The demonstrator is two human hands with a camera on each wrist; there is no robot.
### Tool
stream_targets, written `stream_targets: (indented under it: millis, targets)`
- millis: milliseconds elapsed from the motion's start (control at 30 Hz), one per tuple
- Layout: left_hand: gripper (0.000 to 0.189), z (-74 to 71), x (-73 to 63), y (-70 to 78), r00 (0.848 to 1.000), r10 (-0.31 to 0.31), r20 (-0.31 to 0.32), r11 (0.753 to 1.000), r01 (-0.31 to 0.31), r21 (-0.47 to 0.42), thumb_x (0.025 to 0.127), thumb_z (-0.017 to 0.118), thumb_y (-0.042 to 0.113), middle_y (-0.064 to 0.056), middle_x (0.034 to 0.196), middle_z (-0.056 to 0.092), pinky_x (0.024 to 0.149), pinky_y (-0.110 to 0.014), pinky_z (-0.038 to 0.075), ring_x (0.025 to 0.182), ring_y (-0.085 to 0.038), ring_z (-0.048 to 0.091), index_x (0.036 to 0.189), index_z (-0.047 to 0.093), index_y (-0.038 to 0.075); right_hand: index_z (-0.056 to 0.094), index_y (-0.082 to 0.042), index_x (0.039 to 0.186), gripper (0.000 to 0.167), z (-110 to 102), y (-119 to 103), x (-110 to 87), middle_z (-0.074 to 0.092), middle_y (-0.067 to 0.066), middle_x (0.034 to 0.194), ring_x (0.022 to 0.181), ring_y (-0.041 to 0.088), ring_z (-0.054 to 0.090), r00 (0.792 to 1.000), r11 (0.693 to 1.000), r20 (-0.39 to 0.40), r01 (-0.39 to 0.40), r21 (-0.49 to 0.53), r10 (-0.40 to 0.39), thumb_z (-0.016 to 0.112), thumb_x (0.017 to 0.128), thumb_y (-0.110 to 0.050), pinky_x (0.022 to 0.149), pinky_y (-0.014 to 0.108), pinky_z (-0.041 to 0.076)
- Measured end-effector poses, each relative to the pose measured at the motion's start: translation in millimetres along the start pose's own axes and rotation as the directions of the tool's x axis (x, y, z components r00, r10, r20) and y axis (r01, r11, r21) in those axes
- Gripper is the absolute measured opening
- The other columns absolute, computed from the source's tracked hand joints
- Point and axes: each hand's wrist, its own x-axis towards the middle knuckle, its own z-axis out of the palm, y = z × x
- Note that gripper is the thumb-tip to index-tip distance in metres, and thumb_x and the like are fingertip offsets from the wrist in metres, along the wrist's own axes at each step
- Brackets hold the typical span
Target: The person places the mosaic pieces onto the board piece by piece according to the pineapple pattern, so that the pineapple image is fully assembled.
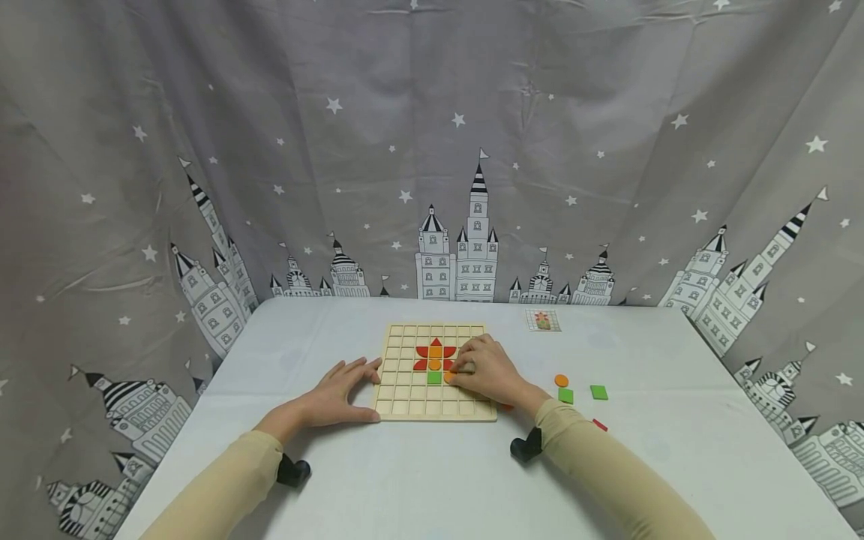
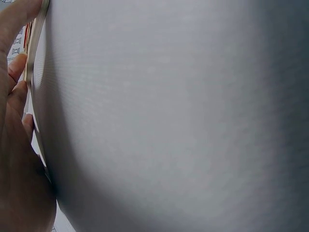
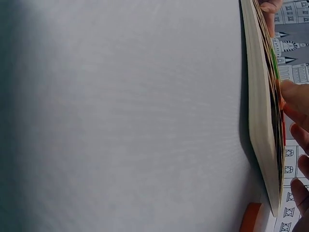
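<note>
A wooden grid board (image 1: pixel 401 407) lies flat on the white table. On it, red pieces (image 1: pixel 421 365), an orange square (image 1: pixel 435 352), an orange disc (image 1: pixel 435 365) and a green square (image 1: pixel 434 378) form a flower-like pattern. My right hand (image 1: pixel 489 371) pinches another orange disc (image 1: pixel 448 378) with thumb and forefinger, at the cell right of the green square. The fingers partly cover this disc and the red pieces beside it. My left hand (image 1: pixel 337 394) rests against the board's left edge, thumb near the front corner, fingers spread. In the left wrist view, its fingers (image 2: pixel 18 67) touch the board's side.
Right of the board lie a loose orange disc (image 1: pixel 562 380), green squares (image 1: pixel 565 395) and a red piece (image 1: pixel 600 425). One more orange piece (image 1: pixel 508 406) is partly hidden by the right wrist. A small pattern card (image 1: pixel 543 320) lies at the back. A printed curtain (image 1: pixel 432 112) hangs behind.
</note>
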Motion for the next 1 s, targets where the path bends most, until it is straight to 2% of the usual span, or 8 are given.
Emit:
stream_targets:
  millis: [200, 433, 667, 800, 900, 1000]
  targets:
    - [0.059, 0.7, 0.3, -0.8, 1.000, -0.003, 0.001, 1.000, 0.003, 0.004, 0.080, 0.078, 0.063, -0.001, 0.166, 0.031, 0.125, -0.057, 0.001, 0.154, -0.036, 0.018, 0.120, 0.052, 0.028, 0.081, -0.024, 0.093, 0.013, -3.9, -0.7, -1.6, 0.066, -0.006, 0.109, 0.112, 0.020, 0.050, 1.000, 1.000, 0.014, -0.005, 0.009, 0.005, 0.083, 0.087, -0.035, 0.092, 0.040, 0.043]
    - [0.058, 1.2, 0.6, -1.2, 1.000, -0.004, 0.003, 1.000, 0.004, 0.008, 0.081, 0.078, 0.063, -0.001, 0.166, 0.030, 0.125, -0.057, 0.001, 0.154, -0.036, 0.018, 0.119, 0.052, 0.028, 0.080, -0.025, 0.098, 0.013, -20.3, 8.1, -5.5, 0.064, -0.009, 0.110, 0.113, 0.018, 0.048, 0.996, 0.993, 0.004, -0.092, 0.078, 0.092, 0.081, 0.088, -0.033, 0.097, 0.041, 0.042]
    - [0.057, 1.0, 0.5, -1.0, 1.000, -0.001, 0.003, 1.000, 0.001, 0.007, 0.080, 0.078, 0.063, -0.002, 0.166, 0.031, 0.125, -0.057, 0.001, 0.154, -0.037, 0.018, 0.119, 0.052, 0.028, 0.080, -0.022, 0.104, 0.018, -43.2, 26.7, -19.7, 0.064, -0.006, 0.114, 0.115, 0.020, 0.048, 0.987, 0.981, -0.024, -0.154, 0.119, 0.158, 0.080, 0.089, -0.033, 0.101, 0.046, 0.041]
    - [0.058, 1.2, 0.5, -1.1, 1.000, -0.007, 0.005, 1.000, 0.007, 0.009, 0.080, 0.078, 0.063, -0.001, 0.166, 0.031, 0.125, -0.057, 0.001, 0.154, -0.037, 0.018, 0.119, 0.052, 0.029, 0.080, -0.022, 0.106, 0.020, -54.8, 39.2, -29.9, 0.065, -0.002, 0.116, 0.117, 0.026, 0.050, 0.981, 0.978, -0.049, -0.182, 0.097, 0.187, 0.080, 0.089, -0.034, 0.105, 0.052, 0.041]
    - [0.058, 1.5, 0.6, -1.1, 1.000, -0.010, 0.004, 1.000, 0.010, 0.008, 0.080, 0.078, 0.062, -0.001, 0.166, 0.031, 0.125, -0.057, 0.001, 0.154, -0.037, 0.018, 0.119, 0.052, 0.028, 0.080, -0.020, 0.107, 0.022, -63.1, 48.3, -38.1, 0.066, 0.002, 0.117, 0.127, 0.035, 0.049, 0.977, 0.975, -0.062, -0.197, 0.098, 0.204, 0.080, 0.089, -0.033, 0.114, 0.059, 0.032]
    - [0.058, 1.5, 0.6, -1.0, 1.000, -0.010, 0.002, 1.000, 0.010, 0.008, 0.080, 0.078, 0.062, -0.001, 0.166, 0.031, 0.125, -0.057, 0.001, 0.154, -0.037, 0.019, 0.119, 0.052, 0.028, 0.080, -0.019, 0.109, 0.025, -70.1, 57.4, -46.9, 0.066, 0.004, 0.120, 0.134, 0.037, 0.044, 0.969, 0.968, -0.068, -0.229, 0.099, 0.236, 0.080, 0.089, -0.033, 0.116, 0.061, 0.028]
